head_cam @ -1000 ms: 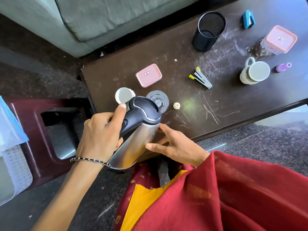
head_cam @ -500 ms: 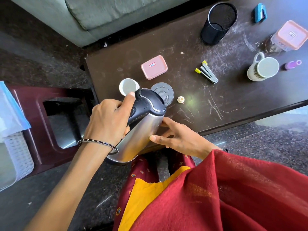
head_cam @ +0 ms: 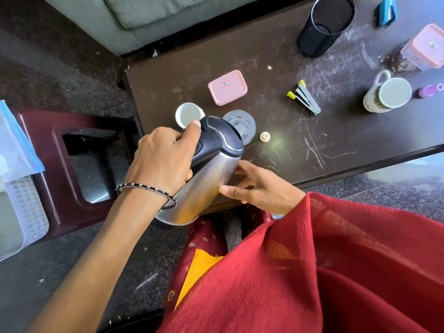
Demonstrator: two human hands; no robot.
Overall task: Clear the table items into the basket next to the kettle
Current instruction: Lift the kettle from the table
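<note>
A steel kettle [head_cam: 204,179] with a black lid and handle hangs tilted over the near left corner of the dark table [head_cam: 276,56]. My left hand [head_cam: 163,159] grips its handle, thumb on the lid. My right hand [head_cam: 259,188] presses flat against the kettle's side. Beyond the lid sit the round kettle base [head_cam: 242,121], a small white cup [head_cam: 188,114], a pink box [head_cam: 227,87] and a tiny white cap [head_cam: 265,137]. The white woven basket [head_cam: 26,212] is at the far left edge, on a maroon stool.
Further right on the table lie a stapler [head_cam: 306,98], a white mug [head_cam: 388,93], a black mesh holder [head_cam: 324,27], a pink-lidded container [head_cam: 425,48], a purple tube [head_cam: 430,90] and a blue item [head_cam: 386,10]. The maroon stool [head_cam: 72,169] stands left; a grey sofa [head_cam: 153,18] lies behind.
Both hands have carried the kettle a little up and toward the table's corner, nearer its round base. The view has shifted so the table items appear farther right.
</note>
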